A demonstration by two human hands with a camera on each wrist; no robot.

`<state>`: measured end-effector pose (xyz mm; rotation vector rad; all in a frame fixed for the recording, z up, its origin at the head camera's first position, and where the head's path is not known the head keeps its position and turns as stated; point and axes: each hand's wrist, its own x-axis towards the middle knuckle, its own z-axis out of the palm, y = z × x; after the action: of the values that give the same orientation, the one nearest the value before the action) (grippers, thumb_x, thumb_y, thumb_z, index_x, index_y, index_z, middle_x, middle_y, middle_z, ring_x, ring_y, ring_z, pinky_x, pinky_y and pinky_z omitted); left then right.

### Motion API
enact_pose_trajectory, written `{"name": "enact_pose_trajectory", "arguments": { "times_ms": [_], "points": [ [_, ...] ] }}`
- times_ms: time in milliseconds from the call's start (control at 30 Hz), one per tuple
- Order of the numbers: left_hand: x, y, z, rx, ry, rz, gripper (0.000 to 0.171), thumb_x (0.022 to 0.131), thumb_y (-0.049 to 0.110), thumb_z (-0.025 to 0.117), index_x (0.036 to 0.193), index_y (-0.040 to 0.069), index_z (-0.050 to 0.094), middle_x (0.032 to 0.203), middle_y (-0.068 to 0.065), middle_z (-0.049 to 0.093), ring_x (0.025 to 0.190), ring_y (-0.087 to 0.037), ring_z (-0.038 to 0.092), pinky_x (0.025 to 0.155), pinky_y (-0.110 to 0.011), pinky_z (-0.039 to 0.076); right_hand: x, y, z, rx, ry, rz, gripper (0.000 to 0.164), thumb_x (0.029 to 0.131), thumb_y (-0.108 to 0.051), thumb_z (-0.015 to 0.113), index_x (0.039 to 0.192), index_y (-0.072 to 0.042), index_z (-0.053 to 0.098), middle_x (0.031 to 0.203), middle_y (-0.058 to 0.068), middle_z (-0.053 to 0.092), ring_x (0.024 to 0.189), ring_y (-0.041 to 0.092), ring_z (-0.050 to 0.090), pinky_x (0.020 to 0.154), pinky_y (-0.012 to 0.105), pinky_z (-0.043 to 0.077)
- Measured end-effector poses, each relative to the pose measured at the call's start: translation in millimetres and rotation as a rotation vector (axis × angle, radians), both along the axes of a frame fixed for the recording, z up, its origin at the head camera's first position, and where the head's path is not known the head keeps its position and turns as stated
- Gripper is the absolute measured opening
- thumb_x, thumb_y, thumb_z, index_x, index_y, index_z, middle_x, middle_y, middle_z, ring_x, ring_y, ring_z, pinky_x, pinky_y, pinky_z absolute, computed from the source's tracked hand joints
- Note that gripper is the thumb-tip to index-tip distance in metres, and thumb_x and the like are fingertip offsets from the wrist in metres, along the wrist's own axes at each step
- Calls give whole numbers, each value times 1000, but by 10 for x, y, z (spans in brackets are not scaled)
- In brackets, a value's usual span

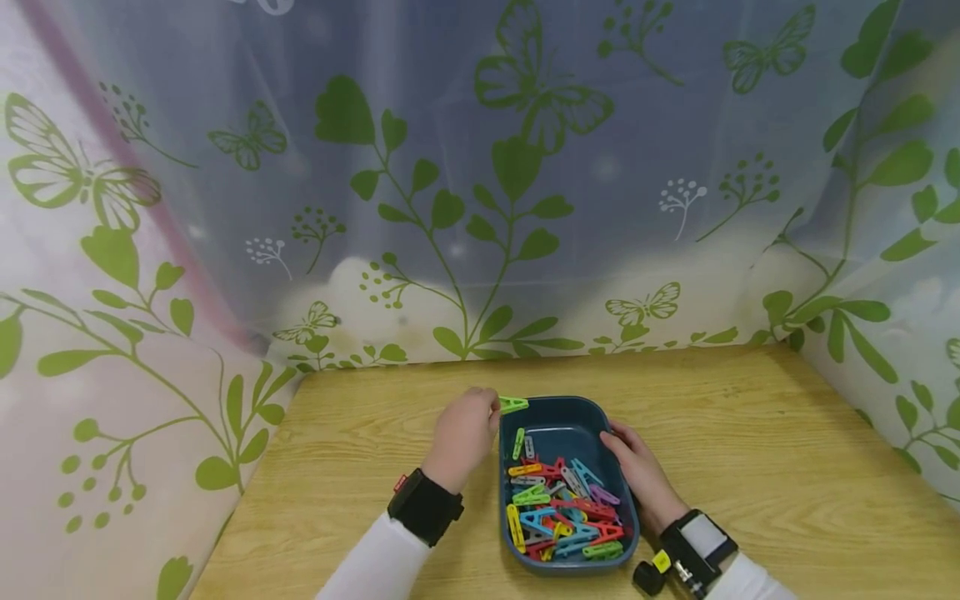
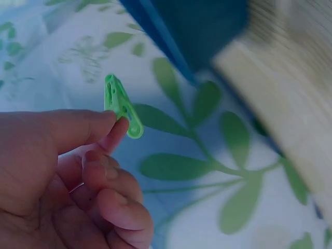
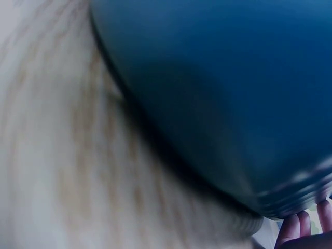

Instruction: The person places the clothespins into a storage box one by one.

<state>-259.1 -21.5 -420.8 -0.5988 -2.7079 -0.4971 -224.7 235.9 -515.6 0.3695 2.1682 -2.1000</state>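
Observation:
My left hand (image 1: 462, 437) pinches a light green clothespin (image 1: 514, 405) between thumb and forefinger, just beyond the far left corner of a dark blue plastic basin (image 1: 576, 568). In the left wrist view the same clothespin (image 2: 118, 99) sticks out past the fingertips, while the other fingers curl beneath. Many clothespins (image 1: 573, 504) in red, yellow, blue, green, grey and purple lie heaped in the basin's near part. My right hand (image 1: 647, 477) grips the basin's right side, thumb over the rim. Close up, the right wrist view shows the basin's outer wall (image 3: 233, 93) and some fingertips.
The basin stands on a wood-grain table (image 1: 757, 467). Behind and at both sides hangs a curtain (image 1: 420, 250) printed with green leaves and butterflies. Each wrist wears a black band (image 1: 425, 507); a small black device with a yellow tag (image 1: 661, 561) hangs by the right one.

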Motion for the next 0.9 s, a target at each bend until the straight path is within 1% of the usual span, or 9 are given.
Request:
{"name": "enact_pose_trajectory", "arguments": {
  "times_ms": [100, 167, 267, 367, 467, 600, 700, 900],
  "points": [
    [128, 124, 47, 5, -17, -38, 9, 96, 14, 74, 90, 11, 69, 84, -1, 63, 68, -12, 55, 61, -26, 47, 1, 6, 0, 6, 1, 2, 67, 107, -44, 50, 159, -7, 29, 159, 21, 38, 139, 36, 47, 111, 47, 42],
    [202, 201, 46, -4, -27, -65, 10, 96, 15, 73, 89, 11, 68, 82, 1, 60, 67, -10, 52, 60, -24, 45, -4, 7, -1, 8, 1, 6, 68, 107, -46, 50, 159, -8, 29, 159, 21, 38, 138, 36, 48, 111, 47, 42],
    [296, 302, 4, -41, -32, -116, 12, 96, 15, 73, 86, 13, 67, 78, 3, 56, 64, -7, 47, 58, -21, 41, -5, 9, 0, 2, -9, 9, 70, 106, -47, 51, 159, -8, 28, 159, 21, 38, 138, 36, 47, 111, 48, 42],
    [371, 379, -72, -91, -45, -168, 16, 96, 13, 72, 82, 14, 65, 75, 4, 52, 62, -6, 43, 56, -19, 37, -2, 10, 6, -1, -19, 12, 71, 106, -49, 50, 160, -9, 27, 160, 21, 36, 139, 37, 45, 113, 51, 39],
    [420, 431, -155, -136, -55, -197, 18, 96, 13, 71, 80, 15, 64, 74, 5, 52, 61, -4, 43, 54, -19, 35, -4, 9, 8, 1, -22, 11, 70, 106, -48, 50, 160, -9, 27, 161, 21, 35, 141, 37, 44, 114, 52, 38],
    [465, 465, -224, -177, -46, -206, 17, 96, 15, 72, 80, 16, 67, 73, 6, 54, 61, -5, 47, 53, -20, 37, -9, 8, 4, -4, -11, 11, 67, 107, -45, 49, 159, -8, 28, 161, 21, 35, 141, 37, 44, 114, 50, 39],
    [488, 474, -248, -198, -34, -209, 15, 96, 16, 73, 81, 16, 69, 72, 5, 55, 62, -6, 51, 52, -20, 39, -2, 11, 6, -10, -7, 16, 67, 108, -43, 49, 160, -8, 27, 161, 21, 34, 142, 37, 43, 115, 51, 37],
    [495, 478, -272, -210, -68, -215, 19, 95, 13, 72, 77, 15, 66, 70, 5, 53, 61, -6, 48, 53, -21, 37, -2, 14, -5, -6, -7, 19, 68, 108, -43, 49, 160, -6, 25, 162, 21, 32, 143, 38, 41, 117, 54, 35]
  ]
}}
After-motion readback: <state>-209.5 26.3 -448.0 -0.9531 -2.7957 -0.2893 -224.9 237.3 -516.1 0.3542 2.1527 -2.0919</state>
